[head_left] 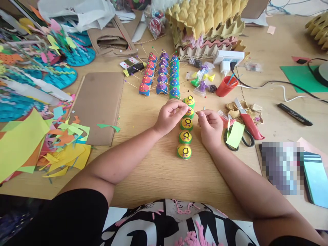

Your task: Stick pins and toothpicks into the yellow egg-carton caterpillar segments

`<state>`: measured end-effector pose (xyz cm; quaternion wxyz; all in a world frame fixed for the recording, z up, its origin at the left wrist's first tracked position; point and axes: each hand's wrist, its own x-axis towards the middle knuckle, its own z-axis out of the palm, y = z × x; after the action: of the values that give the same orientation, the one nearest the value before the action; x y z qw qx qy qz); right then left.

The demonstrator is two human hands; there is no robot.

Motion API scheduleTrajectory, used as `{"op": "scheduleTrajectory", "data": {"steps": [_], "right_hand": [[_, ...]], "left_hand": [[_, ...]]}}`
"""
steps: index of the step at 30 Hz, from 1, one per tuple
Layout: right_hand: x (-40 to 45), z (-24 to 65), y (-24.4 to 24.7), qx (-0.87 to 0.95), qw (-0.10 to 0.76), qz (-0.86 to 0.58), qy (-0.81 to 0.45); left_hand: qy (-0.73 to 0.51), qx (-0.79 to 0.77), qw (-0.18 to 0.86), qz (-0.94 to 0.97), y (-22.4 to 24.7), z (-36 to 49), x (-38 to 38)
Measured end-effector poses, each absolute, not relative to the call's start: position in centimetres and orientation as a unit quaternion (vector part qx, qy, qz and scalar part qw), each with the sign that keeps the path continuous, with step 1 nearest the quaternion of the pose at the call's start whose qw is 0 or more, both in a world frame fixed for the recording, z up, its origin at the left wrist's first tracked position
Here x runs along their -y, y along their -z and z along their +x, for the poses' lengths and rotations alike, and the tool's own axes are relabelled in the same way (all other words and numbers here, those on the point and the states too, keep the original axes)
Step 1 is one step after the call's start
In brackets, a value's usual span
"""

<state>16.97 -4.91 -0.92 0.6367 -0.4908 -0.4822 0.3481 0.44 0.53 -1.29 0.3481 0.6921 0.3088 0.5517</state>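
A thin wooden stick, like a toothpick, spans the gap between my two hands. My left hand pinches one end between thumb and fingers, and my right hand pinches the other. Just beneath them runs a column of yellow domes with green bases, each bearing a dark ring and small dots. Beyond my left hand stand similar painted rows: a red and blue one, a purple one and a blue and green one. Thin sticks with coloured tips poke out of their sides.
Paper scraps and a cardboard sheet lie left. Egg trays are stacked at the back. To the right are an orange cup, a red-handled cutter, scissors, a black marker and a power strip with cables.
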Motion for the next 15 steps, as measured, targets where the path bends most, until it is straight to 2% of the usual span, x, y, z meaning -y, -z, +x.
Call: {"op": "scheduleTrajectory", "data": {"steps": [8,15], "right_hand": [[4.86,16.97,1.16,0.493,0.626,-0.503,-0.334],[4.79,16.99,1.02,0.480,0.633,-0.503,-0.342]], "left_hand": [[-0.564,-0.307,0.258,0.722,1.24,0.63,-0.68],[-0.551,-0.311,0.327,0.701,1.26,0.61,-0.76]]}}
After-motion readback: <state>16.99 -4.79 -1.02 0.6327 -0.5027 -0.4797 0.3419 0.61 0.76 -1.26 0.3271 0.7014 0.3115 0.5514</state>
